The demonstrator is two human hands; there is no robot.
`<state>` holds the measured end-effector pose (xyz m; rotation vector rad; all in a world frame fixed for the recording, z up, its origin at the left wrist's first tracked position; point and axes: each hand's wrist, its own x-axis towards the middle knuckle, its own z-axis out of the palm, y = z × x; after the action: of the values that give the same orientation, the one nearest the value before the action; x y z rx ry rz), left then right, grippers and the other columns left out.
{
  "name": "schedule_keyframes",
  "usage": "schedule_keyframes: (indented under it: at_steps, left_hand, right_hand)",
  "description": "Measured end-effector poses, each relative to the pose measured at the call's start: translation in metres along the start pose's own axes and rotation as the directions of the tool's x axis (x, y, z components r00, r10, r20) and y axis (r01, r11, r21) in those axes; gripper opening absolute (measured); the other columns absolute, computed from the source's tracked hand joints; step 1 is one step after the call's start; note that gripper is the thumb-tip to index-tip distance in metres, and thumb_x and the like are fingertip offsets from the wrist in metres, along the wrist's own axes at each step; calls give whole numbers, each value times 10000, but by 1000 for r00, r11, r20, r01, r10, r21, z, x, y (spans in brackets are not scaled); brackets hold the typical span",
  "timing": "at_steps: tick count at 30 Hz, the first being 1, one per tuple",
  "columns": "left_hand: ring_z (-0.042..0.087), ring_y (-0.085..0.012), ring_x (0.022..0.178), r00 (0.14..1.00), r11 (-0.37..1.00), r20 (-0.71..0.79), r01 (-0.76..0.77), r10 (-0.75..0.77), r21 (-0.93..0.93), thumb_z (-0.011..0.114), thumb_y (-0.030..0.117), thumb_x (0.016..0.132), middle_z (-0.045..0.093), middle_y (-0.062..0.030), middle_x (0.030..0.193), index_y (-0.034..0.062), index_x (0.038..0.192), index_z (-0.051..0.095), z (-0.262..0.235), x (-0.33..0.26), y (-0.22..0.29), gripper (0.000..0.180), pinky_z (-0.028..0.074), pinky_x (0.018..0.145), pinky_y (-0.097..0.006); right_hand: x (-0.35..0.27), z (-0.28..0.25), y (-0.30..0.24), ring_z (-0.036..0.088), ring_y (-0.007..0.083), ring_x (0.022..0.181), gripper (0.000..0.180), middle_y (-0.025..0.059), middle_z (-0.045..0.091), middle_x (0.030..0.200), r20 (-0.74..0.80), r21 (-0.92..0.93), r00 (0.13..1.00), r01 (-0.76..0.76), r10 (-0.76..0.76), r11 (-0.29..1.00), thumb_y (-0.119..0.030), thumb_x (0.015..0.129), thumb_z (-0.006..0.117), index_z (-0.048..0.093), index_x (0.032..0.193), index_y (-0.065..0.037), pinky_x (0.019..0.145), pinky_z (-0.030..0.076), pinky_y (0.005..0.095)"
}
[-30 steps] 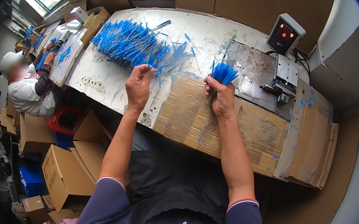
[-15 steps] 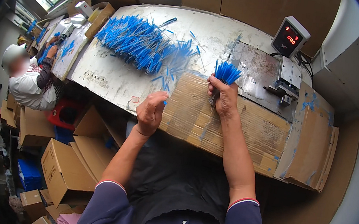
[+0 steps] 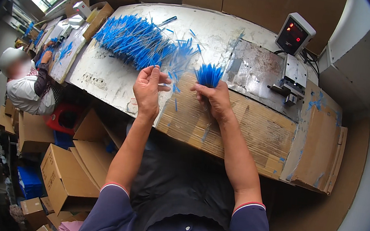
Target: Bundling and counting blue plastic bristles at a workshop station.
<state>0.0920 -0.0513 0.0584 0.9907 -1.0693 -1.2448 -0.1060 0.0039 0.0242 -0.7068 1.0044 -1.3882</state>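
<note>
My right hand point(image 3: 214, 100) grips a tight upright bundle of thin blue sticks point(image 3: 209, 75) above a cardboard sheet point(image 3: 239, 127) on the table. My left hand point(image 3: 148, 87) is raised beside it, thumb and fingers pinched on a single thin blue stick point(image 3: 154, 68). A large loose heap of the same blue sticks point(image 3: 132, 39) lies on the worn white table top point(image 3: 106, 82) just beyond my left hand, with stray sticks scattered toward the bundle.
A grey digital scale with a red display point(image 3: 294, 34) and a metal plate point(image 3: 257, 73) sit at the back right. Another person in a white cap point(image 3: 22, 84) works at a table to the left. Open cardboard boxes point(image 3: 67, 175) stand on the floor at lower left.
My left hand dropped back toward the table edge from the heap, then rose up close to the bundle holding a stick. My right hand kept the bundle in about the same place.
</note>
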Motion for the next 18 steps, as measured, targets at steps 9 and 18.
schedule_keyframes:
  at_steps: [9, 18]
  left_hand:
    - [689, -137, 754, 966, 999, 258, -18, 27, -40, 585, 175, 1075, 692, -71, 880, -27, 1161, 580, 21, -8, -4, 220, 582, 656, -255]
    - [694, -171, 799, 935, 984, 355, 64, 0, -168, 565, 200, 1082, 678, -80, 885, 14, 1140, 583, 2, -16, -22, 196, 591, 752, -308]
  right_hand:
    - [12, 3, -2, 614, 88, 574, 231, 143, 767, 877, 75, 32, 987, -145, 142, 989, -115, 888, 765, 673, 1032, 40, 450, 447, 217]
    - [9, 24, -9, 585, 89, 545, 206, 44, 699, 781, 126, -216, 952, -249, 279, 944, -107, 803, 811, 689, 954, -36, 436, 416, 230]
